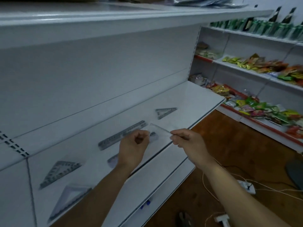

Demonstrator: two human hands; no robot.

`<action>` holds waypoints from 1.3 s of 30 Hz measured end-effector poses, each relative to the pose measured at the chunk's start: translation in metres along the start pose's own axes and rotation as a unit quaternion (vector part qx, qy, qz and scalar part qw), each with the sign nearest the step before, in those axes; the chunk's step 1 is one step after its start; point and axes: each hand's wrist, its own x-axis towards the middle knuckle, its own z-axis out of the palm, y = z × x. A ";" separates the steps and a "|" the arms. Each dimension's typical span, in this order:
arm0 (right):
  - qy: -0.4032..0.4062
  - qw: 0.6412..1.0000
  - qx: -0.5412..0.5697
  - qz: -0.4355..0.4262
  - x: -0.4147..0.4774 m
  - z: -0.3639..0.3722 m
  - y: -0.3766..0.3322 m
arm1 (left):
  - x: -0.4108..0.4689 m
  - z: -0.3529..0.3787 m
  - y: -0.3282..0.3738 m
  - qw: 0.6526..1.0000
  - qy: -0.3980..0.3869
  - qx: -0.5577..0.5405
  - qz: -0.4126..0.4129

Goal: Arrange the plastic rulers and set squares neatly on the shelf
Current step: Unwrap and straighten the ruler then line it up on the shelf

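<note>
I am holding a clear ruler [159,130] between both hands just above the front edge of the white shelf [193,95], centre of frame. My left hand [133,145] is pinching its left end with fingers curled; my right hand [188,139] is pinching its right end between thumb and fingertips. The ruler is transparent and blurred, no markings readable.

Lying flat on the shelf: a long ruler [123,135] running diagonally just left of my left hand, a small set square [164,112] right of centre and well apart from the rest, a set square [60,172] at lower left, a second set square [68,199] below it near the shelf front, and a rounded clear piece [113,160] partly hidden under my left wrist, shape not certain. Scale graduations are showing on the rulers, but no numbers or brand are legible.

Bare shelf surface is lying open between the long ruler and the small set square, and along the back wall.

Snack packets [255,63] are filling the shelves at right of frame, print too blurred to read. White cables [229,182] are lying on the brown floor [221,136] at lower right.
</note>
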 end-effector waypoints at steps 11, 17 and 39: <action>-0.170 0.985 -0.015 0.013 0.165 -0.072 0.031 | 0.070 0.104 0.001 0.984 0.127 0.112 -0.047; -0.233 0.968 -0.091 -0.025 0.212 -0.098 0.042 | 0.064 0.149 0.009 0.985 0.144 0.090 -0.035; -0.308 0.897 -0.259 -0.185 0.239 -0.106 0.062 | 0.052 0.180 -0.027 0.890 0.158 0.419 0.078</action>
